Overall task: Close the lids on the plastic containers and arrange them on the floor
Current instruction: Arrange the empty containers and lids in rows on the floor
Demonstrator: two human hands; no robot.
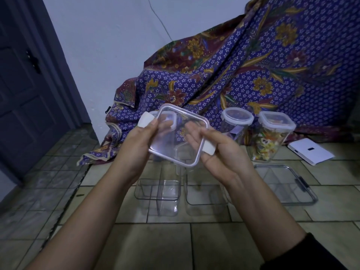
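Note:
I hold a clear square lid (176, 137) with white snap flaps up in front of me, tilted. My left hand (140, 141) grips its left side by one flap, and my right hand (218, 151) grips its right side by the other flap. Below on the tiled floor stand two open clear containers, one (157, 193) on the left and one (204, 195) beside it. A larger clear lid with a dark clip (286, 184) lies flat to the right. Behind it stand a lidded round jar (236, 121) and a lidded square jar holding colourful pieces (270, 137).
A patterned purple cloth (253, 65) drapes over something against the white wall, its hem spreading onto the floor. A white flat box (309, 151) lies at the right. A dark door (25, 94) stands at the left.

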